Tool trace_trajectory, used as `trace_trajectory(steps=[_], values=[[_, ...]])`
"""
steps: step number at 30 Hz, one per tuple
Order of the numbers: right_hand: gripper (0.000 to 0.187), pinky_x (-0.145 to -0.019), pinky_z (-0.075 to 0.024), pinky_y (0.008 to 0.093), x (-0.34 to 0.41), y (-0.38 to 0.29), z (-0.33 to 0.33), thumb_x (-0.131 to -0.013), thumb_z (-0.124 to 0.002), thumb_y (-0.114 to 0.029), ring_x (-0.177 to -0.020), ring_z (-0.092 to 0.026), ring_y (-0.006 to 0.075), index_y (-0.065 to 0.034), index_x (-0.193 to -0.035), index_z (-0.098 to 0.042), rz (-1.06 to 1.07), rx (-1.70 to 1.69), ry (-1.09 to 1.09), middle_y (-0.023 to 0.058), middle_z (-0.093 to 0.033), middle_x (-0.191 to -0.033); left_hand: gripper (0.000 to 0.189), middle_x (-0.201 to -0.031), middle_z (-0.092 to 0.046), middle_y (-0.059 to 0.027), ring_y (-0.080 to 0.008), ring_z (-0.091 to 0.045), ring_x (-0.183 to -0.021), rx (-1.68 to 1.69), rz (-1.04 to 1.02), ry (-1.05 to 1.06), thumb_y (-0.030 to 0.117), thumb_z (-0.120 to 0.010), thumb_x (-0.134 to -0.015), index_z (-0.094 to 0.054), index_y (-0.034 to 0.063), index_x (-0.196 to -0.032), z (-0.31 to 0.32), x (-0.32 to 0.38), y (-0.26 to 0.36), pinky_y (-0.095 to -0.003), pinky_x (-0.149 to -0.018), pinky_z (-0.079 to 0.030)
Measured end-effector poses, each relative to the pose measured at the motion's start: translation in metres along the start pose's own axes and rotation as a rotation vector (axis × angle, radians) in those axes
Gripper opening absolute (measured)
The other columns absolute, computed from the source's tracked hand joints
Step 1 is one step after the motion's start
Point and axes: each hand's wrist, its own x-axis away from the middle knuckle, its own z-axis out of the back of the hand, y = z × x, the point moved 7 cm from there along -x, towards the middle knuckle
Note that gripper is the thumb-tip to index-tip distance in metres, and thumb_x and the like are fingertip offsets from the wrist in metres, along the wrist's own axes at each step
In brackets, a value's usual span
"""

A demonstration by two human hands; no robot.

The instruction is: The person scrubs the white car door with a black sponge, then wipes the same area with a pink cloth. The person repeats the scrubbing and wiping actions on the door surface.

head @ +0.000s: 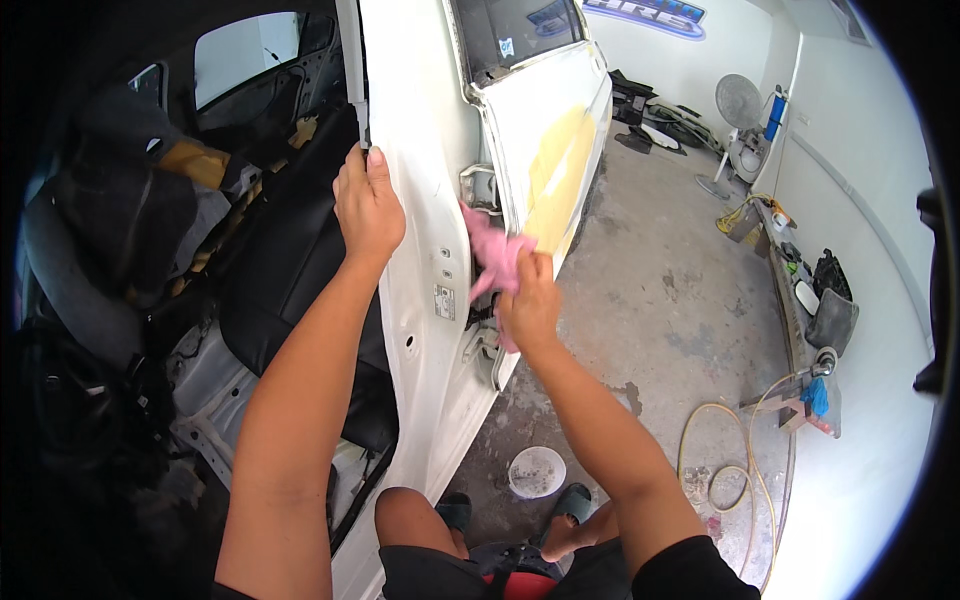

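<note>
My left hand (370, 201) rests on the inner edge of the white car door pillar (427, 225), its thumb upright against the metal and its fingers curled round the edge. A crumpled pink cloth (495, 255) is gripped in my right hand (534, 300). The cloth hangs in the gap between the pillar and the open rear door (559, 165), between the upper door hinge (480, 187) and the lower hinge (484, 349). Yellowish filler covers part of the door's outer skin. Small holes and a printed label mark the pillar below my left hand.
Inside the car is a black seat (289, 262). A white bucket (537, 472) stands on the concrete floor near my feet. At right are a workbench (787, 315) with tools, a coiled hose (712, 409) and a fan (739, 103). Car parts (660, 124) lie by the far wall.
</note>
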Motion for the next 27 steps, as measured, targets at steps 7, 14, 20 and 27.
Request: trace_trajectory(steps=[7, 14, 20, 27], values=[[0.044, -0.075, -0.0522, 0.0416, -0.006, 0.008, 0.000, -0.071, -0.058, -0.001, -0.088, -0.061, 0.0364, -0.0083, -0.114, -0.064, 0.148, -0.061, 0.060, 0.0156, -0.057, -0.104, 0.054, -0.119, -0.059, -0.0223, -0.0418, -0.051, -0.115, -0.065, -0.029, 0.065, 0.044, -0.032, -0.106, -0.050, 0.0017, -0.134, 0.004, 0.002, 0.002, -0.0510, -0.098, -0.040], [0.041, -0.072, -0.0527, 0.0390, -0.005, 0.001, 0.004, -0.071, -0.063, -0.002, -0.086, -0.063, 0.0326, -0.0139, -0.110, -0.066, 0.054, -0.085, 0.113, 0.0125, -0.059, -0.103, 0.052, -0.118, -0.060, -0.0228, -0.0436, -0.052, -0.112, -0.015, -0.069, 0.048, 0.042, -0.033, -0.106, -0.052, 0.0003, -0.131, 0.002, -0.003, 0.001, -0.0509, -0.096, -0.041], [0.040, -0.067, -0.0538, 0.0363, 0.039, 0.024, -0.013, -0.070, -0.076, -0.012, -0.089, -0.064, 0.0297, -0.0179, -0.109, -0.067, -0.009, -0.056, 0.271, 0.0133, -0.061, -0.106, 0.056, -0.111, -0.063, -0.0277, -0.0455, -0.058, -0.103, 0.105, -0.094, 0.047, 0.043, -0.032, -0.106, -0.056, -0.0048, -0.122, 0.003, -0.002, 0.002, -0.0480, -0.091, -0.044], [0.030, -0.077, -0.0508, 0.0377, 0.146, 0.093, -0.053, -0.083, -0.072, -0.012, -0.096, -0.059, 0.0320, -0.0122, -0.113, -0.064, -0.063, -0.125, 0.271, 0.0182, -0.055, -0.112, 0.068, -0.120, -0.061, -0.0246, -0.0327, -0.058, -0.110, 0.077, -0.069, 0.032, 0.051, -0.027, -0.107, -0.052, -0.0087, -0.128, 0.004, -0.005, -0.001, -0.0378, -0.100, -0.041]])
